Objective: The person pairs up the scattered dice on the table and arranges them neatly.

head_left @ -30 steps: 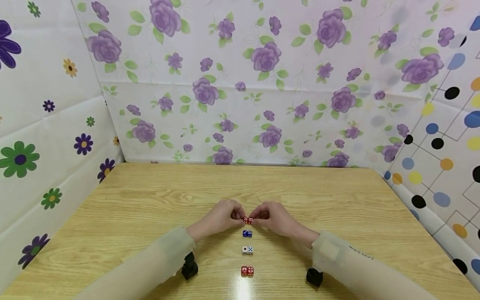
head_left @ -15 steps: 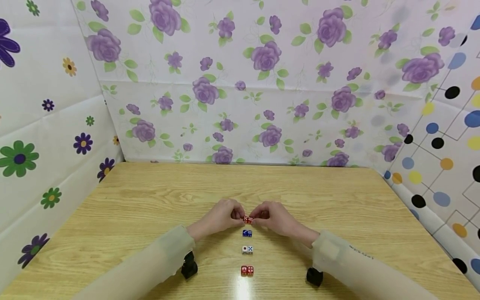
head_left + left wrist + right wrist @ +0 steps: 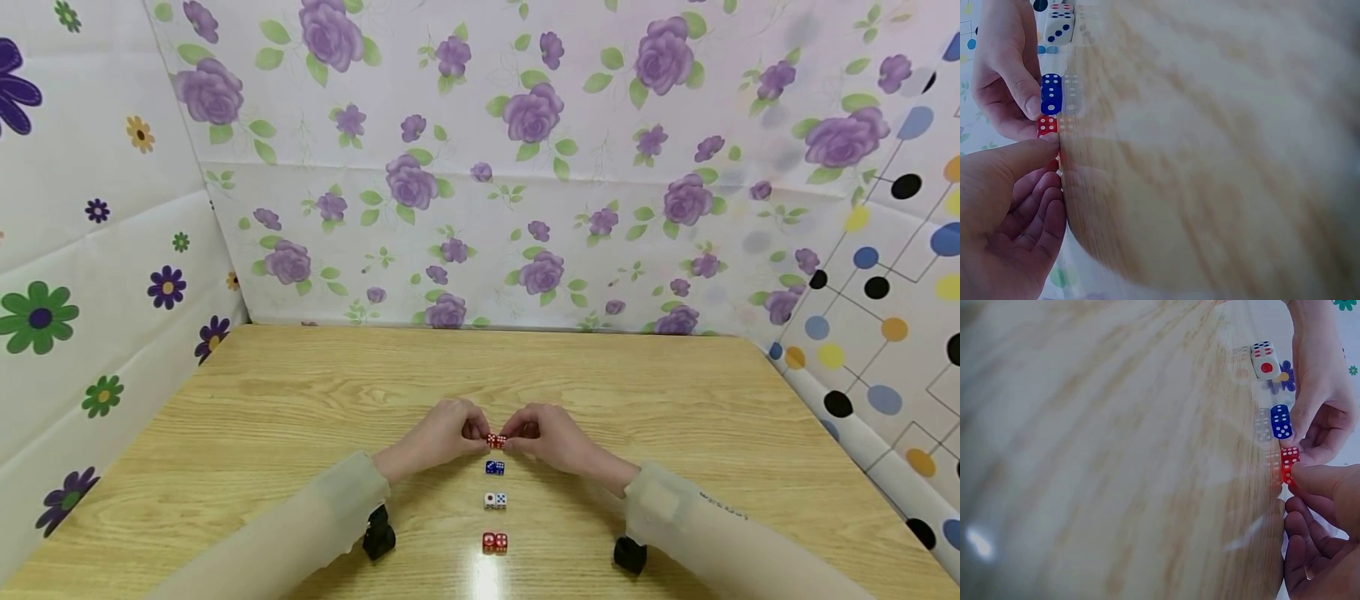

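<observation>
Two red dice with white pips sit side by side at the far end of a line of dice. My left hand [image 3: 446, 431] pinches the left red die [image 3: 492, 440] between thumb and fingers. From the other side, my right hand [image 3: 551, 437] pinches the right red die [image 3: 502, 442]. In the left wrist view, the left thumb covers part of a red die [image 3: 1047, 124]. The right wrist view shows the right thumb over a red die [image 3: 1289, 457]. Both dice are down at the tabletop, close together.
Nearer on the wooden table [image 3: 315, 375] come a blue pair of dice [image 3: 495, 468], a white pair [image 3: 495, 501] and another red pair [image 3: 495, 542]. Black wrist devices [image 3: 379, 533] hang below both sleeves. A flowered cloth [image 3: 480, 217] stands behind the table.
</observation>
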`<state>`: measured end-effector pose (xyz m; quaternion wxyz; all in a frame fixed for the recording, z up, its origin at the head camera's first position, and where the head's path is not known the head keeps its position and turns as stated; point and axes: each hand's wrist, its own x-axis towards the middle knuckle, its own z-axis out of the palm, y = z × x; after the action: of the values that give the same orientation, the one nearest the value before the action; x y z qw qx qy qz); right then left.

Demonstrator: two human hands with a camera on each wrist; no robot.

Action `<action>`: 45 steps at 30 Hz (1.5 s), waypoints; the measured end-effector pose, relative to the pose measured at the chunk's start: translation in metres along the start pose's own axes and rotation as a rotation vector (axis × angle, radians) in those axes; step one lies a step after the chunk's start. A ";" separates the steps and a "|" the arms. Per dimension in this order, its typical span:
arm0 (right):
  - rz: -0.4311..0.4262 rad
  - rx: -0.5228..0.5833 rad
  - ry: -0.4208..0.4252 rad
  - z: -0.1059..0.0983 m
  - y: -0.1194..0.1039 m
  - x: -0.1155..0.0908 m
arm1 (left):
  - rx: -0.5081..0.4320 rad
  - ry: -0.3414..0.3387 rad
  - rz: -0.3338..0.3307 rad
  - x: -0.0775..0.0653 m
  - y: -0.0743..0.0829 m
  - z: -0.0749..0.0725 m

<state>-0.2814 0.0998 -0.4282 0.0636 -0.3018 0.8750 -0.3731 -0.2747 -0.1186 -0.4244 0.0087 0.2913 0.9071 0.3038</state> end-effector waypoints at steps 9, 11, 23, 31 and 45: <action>-0.006 0.002 0.004 0.000 0.000 0.000 | -0.009 -0.003 -0.004 0.000 0.001 0.000; -0.006 0.000 0.004 0.000 0.000 0.000 | -0.009 -0.003 -0.005 0.000 0.001 -0.001; -0.015 0.001 0.003 0.000 0.001 0.000 | -0.007 -0.003 -0.012 -0.001 0.003 -0.002; -0.013 0.002 0.009 -0.001 0.001 -0.001 | -0.002 -0.005 -0.016 0.000 0.003 -0.001; -0.022 -0.012 0.047 -0.003 0.001 -0.005 | 0.052 -0.025 0.022 -0.010 -0.002 -0.005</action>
<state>-0.2790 0.1048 -0.4273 0.0372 -0.3029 0.8752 -0.3754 -0.2682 -0.1283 -0.4232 0.0091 0.3051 0.9113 0.2765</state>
